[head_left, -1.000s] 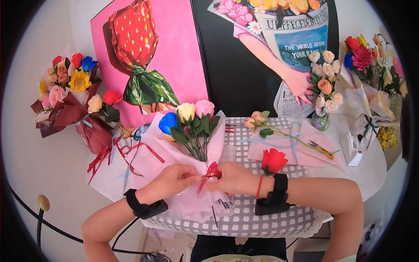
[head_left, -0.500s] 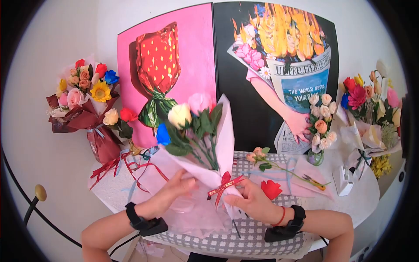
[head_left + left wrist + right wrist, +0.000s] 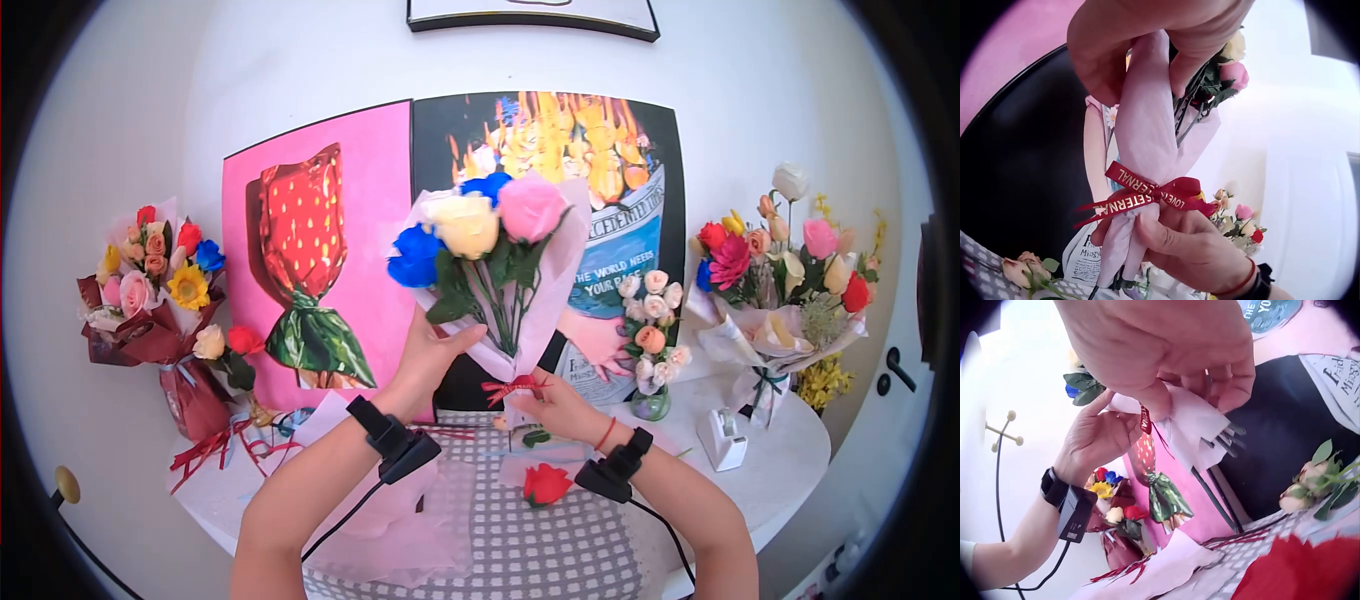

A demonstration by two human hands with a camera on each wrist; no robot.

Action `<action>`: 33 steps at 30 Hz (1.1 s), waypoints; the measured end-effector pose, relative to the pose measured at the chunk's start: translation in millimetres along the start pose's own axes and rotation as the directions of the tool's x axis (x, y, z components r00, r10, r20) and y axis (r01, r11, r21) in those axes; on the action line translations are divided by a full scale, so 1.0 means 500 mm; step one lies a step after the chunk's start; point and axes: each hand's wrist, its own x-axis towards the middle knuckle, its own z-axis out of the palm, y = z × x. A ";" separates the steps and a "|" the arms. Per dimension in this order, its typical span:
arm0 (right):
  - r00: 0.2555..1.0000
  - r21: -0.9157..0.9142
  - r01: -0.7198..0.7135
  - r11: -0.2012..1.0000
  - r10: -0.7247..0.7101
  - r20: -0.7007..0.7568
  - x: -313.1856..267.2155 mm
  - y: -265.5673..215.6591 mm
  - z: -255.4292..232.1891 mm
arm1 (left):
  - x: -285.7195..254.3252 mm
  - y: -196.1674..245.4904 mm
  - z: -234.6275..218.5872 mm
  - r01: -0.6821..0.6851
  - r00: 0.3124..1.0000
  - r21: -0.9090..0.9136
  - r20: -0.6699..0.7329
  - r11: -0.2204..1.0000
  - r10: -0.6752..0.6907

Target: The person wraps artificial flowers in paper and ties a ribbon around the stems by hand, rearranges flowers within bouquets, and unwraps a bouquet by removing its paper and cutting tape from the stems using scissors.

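Note:
A bouquet of blue, cream and pink roses (image 3: 465, 225) in pale pink paper (image 3: 562, 250) is held upright above the table. My left hand (image 3: 432, 352) grips the paper on its left side, thumb in front, fingers partly hidden behind. Just below the red ribbon bow (image 3: 510, 388), my right hand (image 3: 562, 408) grips the gathered paper. Gold lettering shows on the ribbon (image 3: 1160, 194) in the left wrist view. Cut stem ends (image 3: 1225, 440) stick out of the paper under my right hand in the right wrist view.
A red rose (image 3: 546, 484) and loose pink paper (image 3: 400, 530) lie on the checked cloth (image 3: 560, 545). Wrapped bouquets stand at left (image 3: 190, 395) and right (image 3: 765, 345). A white tape dispenser (image 3: 722, 440) and a small vase (image 3: 651, 404) are at right. Two paintings stand behind.
Both hands have raised the bouquet off the table and turned it more upright. My left hand, loose beside the paper half a second ago, now grips it. The head view has tilted up.

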 end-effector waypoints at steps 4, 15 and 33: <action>0.991 -0.127 -0.083 0.988 0.096 0.097 0.020 0.021 -0.064 | 0.046 -0.028 0.048 -0.225 0.974 -0.042 0.012 0.974 0.225; 0.971 -0.235 -0.231 0.944 0.240 0.010 -0.007 0.033 -0.116 | 0.077 -0.085 0.056 -0.121 0.989 0.061 -0.073 0.991 0.125; 0.968 -0.498 0.157 0.853 -0.233 -0.095 -0.005 0.128 -0.121 | 0.124 0.235 -0.009 -0.296 0.932 0.382 0.316 0.876 0.178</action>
